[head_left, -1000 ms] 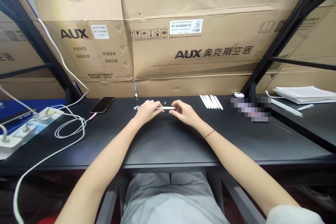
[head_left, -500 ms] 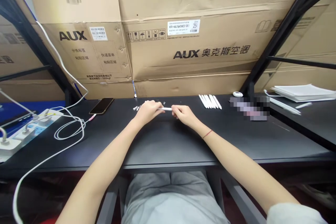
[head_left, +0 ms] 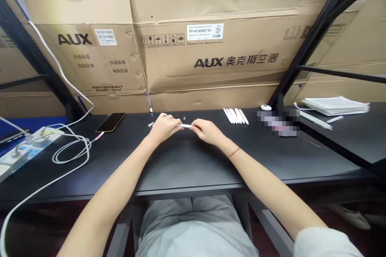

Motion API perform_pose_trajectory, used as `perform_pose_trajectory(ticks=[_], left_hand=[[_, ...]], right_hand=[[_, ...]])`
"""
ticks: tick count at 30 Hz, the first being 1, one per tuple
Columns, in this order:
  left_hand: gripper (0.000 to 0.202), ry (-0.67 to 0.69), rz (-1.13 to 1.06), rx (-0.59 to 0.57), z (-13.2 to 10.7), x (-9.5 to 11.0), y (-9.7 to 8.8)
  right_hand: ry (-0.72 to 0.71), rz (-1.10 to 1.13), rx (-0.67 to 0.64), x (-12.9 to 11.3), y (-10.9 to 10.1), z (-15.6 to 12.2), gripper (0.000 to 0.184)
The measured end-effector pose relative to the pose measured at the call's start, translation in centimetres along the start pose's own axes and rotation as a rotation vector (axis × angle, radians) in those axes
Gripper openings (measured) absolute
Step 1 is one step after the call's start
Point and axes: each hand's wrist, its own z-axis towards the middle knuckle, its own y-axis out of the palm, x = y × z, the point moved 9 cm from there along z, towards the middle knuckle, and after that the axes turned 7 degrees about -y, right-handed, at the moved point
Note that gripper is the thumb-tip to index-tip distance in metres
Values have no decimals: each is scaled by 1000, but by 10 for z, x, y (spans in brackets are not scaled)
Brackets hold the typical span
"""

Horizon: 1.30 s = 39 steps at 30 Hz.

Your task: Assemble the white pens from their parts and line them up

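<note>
Both my hands hold one white stylus pen [head_left: 186, 126] level over the black table [head_left: 187, 160]. My left hand [head_left: 164, 127] pinches its left end with curled fingers. My right hand [head_left: 207, 131] closes on its right end. Only a short middle stretch of the pen shows between them. A few tiny white and dark parts [head_left: 150, 124] lie on the table just beyond my left hand. A row of several more white pens [head_left: 235, 115] lies to the right, apart from my hands.
A dark phone [head_left: 110, 122] lies at the left with a white cable [head_left: 69, 150] looping to a power strip [head_left: 22, 146]. Cardboard boxes [head_left: 211, 48] wall the back. A small white round case [head_left: 265, 107] and a paper stack [head_left: 336, 105] sit right.
My hands have drawn closer together along the pen, so less of it shows between them. The camera has turned slightly right.
</note>
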Motion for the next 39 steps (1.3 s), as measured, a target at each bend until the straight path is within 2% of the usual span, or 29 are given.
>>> perform_pose_trajectory(ticks=[3,5,7,9,11,14,17,23,27,33,39], left_hand=[[30,-54,-13,89,0,-4,-12],[40,-157,-3,127,-1,-17,-16],[39,-288,8,105,-4,-40,-13],[31,-400,15,48,-9,-64,-6],[29,-475,19,5,-14,-86,0],[29,-546,16,-34,-20,-109,6],[30,-577,-2,-63,-23,-120,12],[33,-604,-27,-78,-25,-129,18],[36,-637,-35,-96,-26,-135,15],[40,-794,-70,-164,-38,-152,7],[37,-784,-126,-274,-44,-150,12]], right_hand=[[55,-76,35,19,-13,1,21],[185,-154,79,48,-26,-5,23],[374,-251,95,85,-38,-20,25],[549,-321,57,120,-45,-38,24],[617,-331,27,143,-48,-51,28],[665,-335,-3,161,-49,-63,34],[722,-362,-23,166,-50,-67,35],[967,-442,-110,166,-54,-81,41],[1014,-426,-92,163,-57,-85,44],[1045,-437,-68,157,-62,-87,44],[1005,-405,-67,147,-65,-79,51]])
